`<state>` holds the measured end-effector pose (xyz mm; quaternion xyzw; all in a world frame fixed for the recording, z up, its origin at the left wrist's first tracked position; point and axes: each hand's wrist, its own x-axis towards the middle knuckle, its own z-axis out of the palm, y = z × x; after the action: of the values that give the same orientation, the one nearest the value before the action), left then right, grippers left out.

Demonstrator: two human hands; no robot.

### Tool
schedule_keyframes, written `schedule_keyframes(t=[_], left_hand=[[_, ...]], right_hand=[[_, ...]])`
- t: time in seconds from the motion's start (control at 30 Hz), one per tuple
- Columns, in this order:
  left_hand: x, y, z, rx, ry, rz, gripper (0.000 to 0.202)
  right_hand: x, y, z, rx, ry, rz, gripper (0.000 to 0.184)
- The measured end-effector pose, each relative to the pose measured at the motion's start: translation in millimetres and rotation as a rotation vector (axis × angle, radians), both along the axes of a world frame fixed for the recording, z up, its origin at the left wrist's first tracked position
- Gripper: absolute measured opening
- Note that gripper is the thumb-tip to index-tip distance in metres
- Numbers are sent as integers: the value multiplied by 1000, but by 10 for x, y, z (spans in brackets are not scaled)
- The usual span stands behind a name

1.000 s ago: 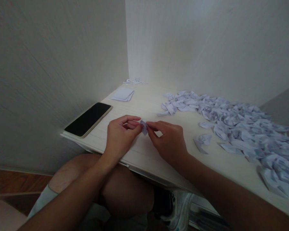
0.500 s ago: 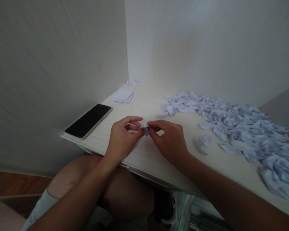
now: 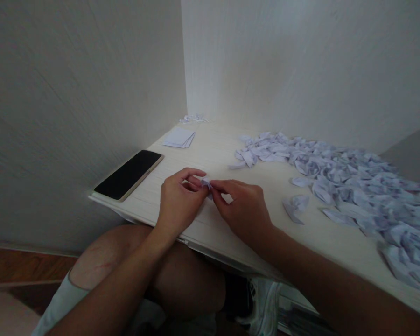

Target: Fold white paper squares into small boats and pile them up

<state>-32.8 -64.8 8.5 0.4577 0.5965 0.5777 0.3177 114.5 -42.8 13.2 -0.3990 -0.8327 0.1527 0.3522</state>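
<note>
Between my two hands is a small folded piece of white paper, mostly covered by the fingers. My left hand pinches it from the left, thumb against fingers. From the right, my right hand grips its other side between thumb and index finger. Both hands are just above the near part of the white tabletop. A single folded paper piece lies on the table to the right of my right hand.
A large heap of folded paper pieces spreads along the right side. A small stack of flat paper sheets lies at the back left, with paper scraps in the corner behind. A phone rests by the left wall.
My right hand has shifted slightly left, closer to my left hand. The paper between them has turned a little and shows less of itself.
</note>
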Motion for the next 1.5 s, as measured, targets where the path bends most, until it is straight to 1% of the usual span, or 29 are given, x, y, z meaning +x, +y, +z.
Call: schedule_keyframes(t=[0.13,0.33,0.4,0.47,0.53,0.57,0.67,0.7,0.77,0.83,0.93,1.03,1.13,1.2,1.3,1.4,1.5], left_hand=[[16,2,-14,-7,-225,0,28],[148,0,-9,8,-520,21,29],[177,-22,-1,-8,-557,-20,28],[156,-50,7,-10,-526,-86,23],[72,-73,17,3,-451,-158,18],[10,-78,23,7,-397,-203,19],[-209,-75,47,3,-191,-362,31],[-275,-71,56,3,-136,-399,32],[-367,-66,70,17,-66,-421,29],[-401,-69,79,52,-20,-395,24],[-377,-84,81,95,27,-320,22],[-349,-97,57,102,2,-242,23],[-357,-100,11,104,-60,-190,27],[-371,-103,-17,105,-85,-178,29],[-374,-116,-30,115,-65,-159,30],[-355,-133,-16,149,-25,-155,31],[-340,-146,2,168,-8,-163,26]], right_hand=[[5,-4,-7,35,-28,2,22],[4,18,11,68,15,132,32],[14,40,9,77,37,141,32],[29,63,13,63,40,134,30],[43,81,24,41,19,128,31],[49,87,32,32,5,125,32],[55,97,55,13,-18,130,31],[55,100,60,3,-12,138,30],[55,106,67,-26,20,161,26],[54,115,68,-58,72,176,23],[52,138,56,-95,164,191,22],[47,162,35,-129,259,213,22],[44,170,22,-129,282,234,13],[45,167,26,-98,257,257,6],[51,158,45,-76,222,294,6],[57,147,70,-115,223,304,7],[62,139,87,-178,249,292,7]])
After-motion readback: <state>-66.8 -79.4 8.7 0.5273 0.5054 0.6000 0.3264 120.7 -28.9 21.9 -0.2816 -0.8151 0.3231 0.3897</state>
